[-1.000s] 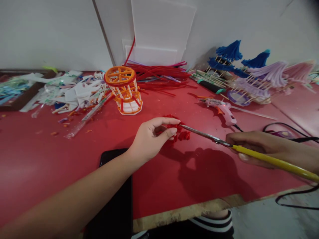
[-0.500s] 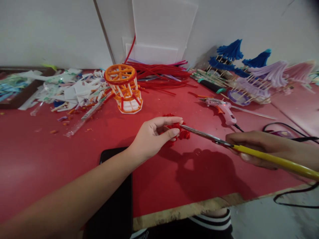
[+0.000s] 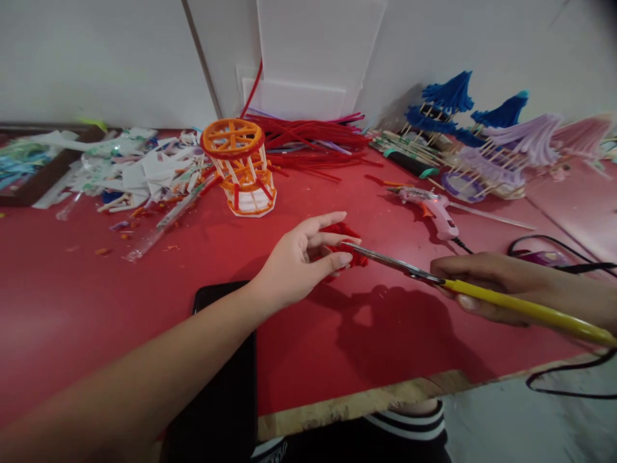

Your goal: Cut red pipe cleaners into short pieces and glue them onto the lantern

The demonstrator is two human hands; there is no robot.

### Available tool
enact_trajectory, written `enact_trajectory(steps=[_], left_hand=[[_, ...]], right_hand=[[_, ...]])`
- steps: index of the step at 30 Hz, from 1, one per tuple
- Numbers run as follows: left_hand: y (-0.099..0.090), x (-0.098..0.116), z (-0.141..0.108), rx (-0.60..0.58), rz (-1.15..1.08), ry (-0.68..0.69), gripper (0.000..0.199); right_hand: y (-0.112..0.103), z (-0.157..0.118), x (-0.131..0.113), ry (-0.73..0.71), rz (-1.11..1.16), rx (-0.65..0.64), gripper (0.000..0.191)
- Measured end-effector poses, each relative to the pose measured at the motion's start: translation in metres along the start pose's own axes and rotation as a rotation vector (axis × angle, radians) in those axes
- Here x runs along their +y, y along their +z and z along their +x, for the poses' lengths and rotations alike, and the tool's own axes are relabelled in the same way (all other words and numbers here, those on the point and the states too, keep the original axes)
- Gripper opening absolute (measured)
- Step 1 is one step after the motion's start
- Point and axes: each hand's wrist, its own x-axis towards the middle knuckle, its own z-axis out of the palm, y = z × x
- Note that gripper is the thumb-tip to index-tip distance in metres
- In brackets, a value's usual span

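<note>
Head camera: nearest, a black phone (image 3: 226,399) lies at the front of the red table (image 3: 299,360), partly under the left forearm. At the right, the right hand (image 3: 501,276) has its fingers closed around yellow-handled scissors (image 3: 463,287), seen nearly edge-on, their slim metal tip pointing left. That tip meets or nearly meets the fingertips of the left hand (image 3: 294,263), whose forefinger is raised apart while thumb and middle finger curve with a narrow gap; whether they pinch something small, I cannot tell. Short red pieces (image 3: 341,228) lie on the table just behind those fingers, partly hidden. Farther off, a pink glue gun (image 3: 436,212) rests at right and an orange-and-white lattice tower (image 3: 249,180) stands upright at left. Behind the tower, long red stems (image 3: 308,138) lie heaped before white sheets (image 3: 322,38) leaning on the wall.
</note>
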Motion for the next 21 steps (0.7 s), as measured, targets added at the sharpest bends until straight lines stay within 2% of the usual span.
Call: enact_trajectory(steps=[3, 10, 15, 18, 21], left_hand=[[-0.001, 0.000, 0.001, -0.032, -0.007, 0.002, 0.064], [-0.004, -0.003, 0.002, -0.059, 0.132, 0.028, 0.038], [-0.004, -0.002, 0.000, -0.072, 0.185, -0.023, 0.035], [-0.004, -0.001, 0.000, -0.084, 0.211, -0.047, 0.035], [-0.004, -0.001, 0.001, -0.101, 0.223, -0.050, 0.034]], right_hand=[[0.002, -0.001, 0.004, -0.044, 0.123, -0.176, 0.050], [0.001, -0.001, 0.008, -0.010, 0.183, -0.222, 0.047], [0.003, -0.001, 0.019, 0.029, 0.121, -0.288, 0.039], [0.005, -0.001, 0.028, 0.041, 0.128, -0.355, 0.041], [0.009, -0.002, 0.035, 0.037, 0.137, -0.358, 0.044]])
